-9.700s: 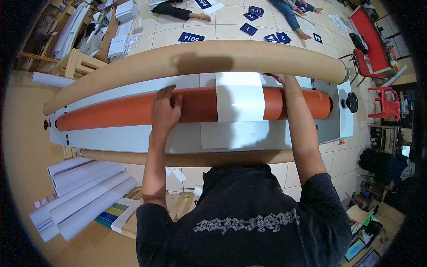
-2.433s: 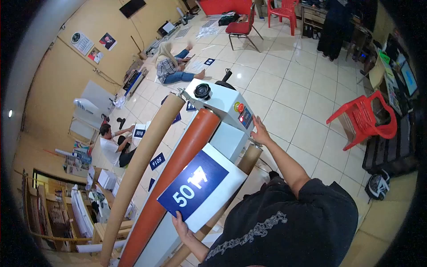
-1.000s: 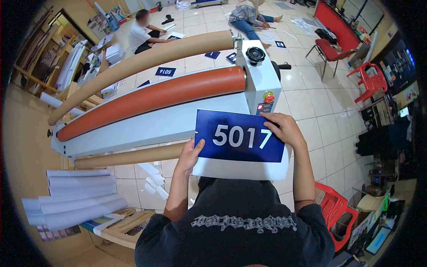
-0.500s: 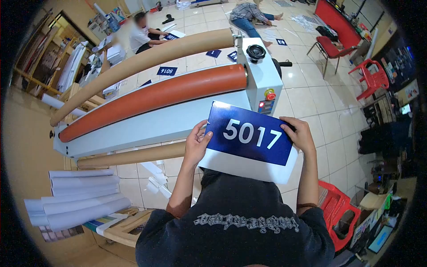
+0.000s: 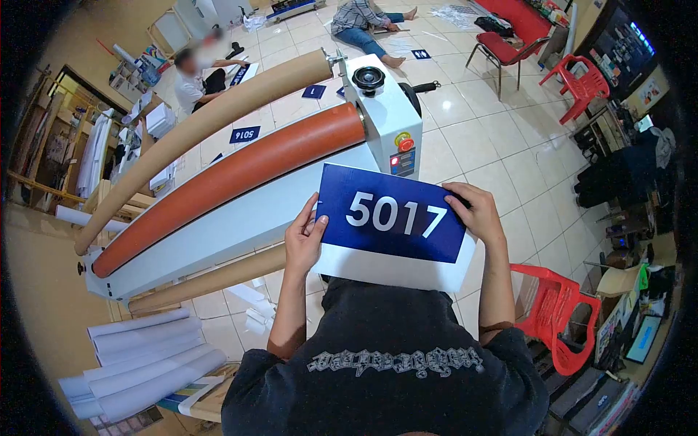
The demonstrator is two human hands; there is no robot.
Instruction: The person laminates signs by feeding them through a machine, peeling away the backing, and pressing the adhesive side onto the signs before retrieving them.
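Currently the left hand (image 5: 304,236) and right hand (image 5: 478,212) grip one blue 5017 panel (image 5: 392,232) near one orange roller (image 5: 231,176) and two brown tubes (image 5: 185,128).

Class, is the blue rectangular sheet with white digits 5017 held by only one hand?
No, the left hand and right hand both hold the blue rectangular sheet, one at each side.

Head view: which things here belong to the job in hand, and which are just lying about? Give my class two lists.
Likely part of the job:
5017 sign, held up in front
Roller machine, close by
5016 sign, matching in style

Likely just lying about:
White paper rolls
Scattered paper scraps
Red chair with metal legs
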